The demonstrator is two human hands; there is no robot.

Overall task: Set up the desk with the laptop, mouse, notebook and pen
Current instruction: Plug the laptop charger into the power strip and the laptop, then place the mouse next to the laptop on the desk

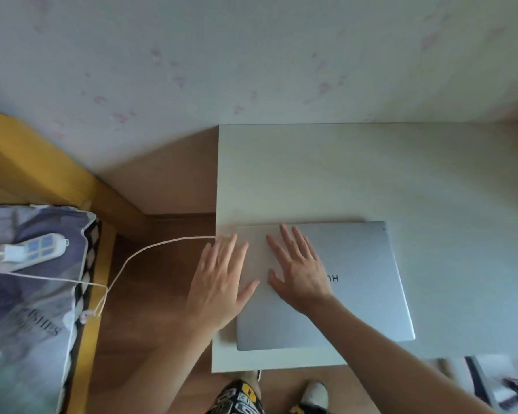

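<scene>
Closed laptop parked way too close to the desk's near-left corner, cable hanging off the left edge

Heads up: your white cable (150,249) runs off the left edge of the desk (311,174) to a power strip (30,252) on the bedding, so I'd guess a nudge or a snag could drag the laptop (356,294) leftward; both hands are splayed flat, gripping nothing; your right hand (299,273) rests on the lid's left half, fingers pointing far; your left hand (219,282) overlaps the lid's left edge, fingertips near where the cable comes in; whether it's plugged in, can't tell.
</scene>
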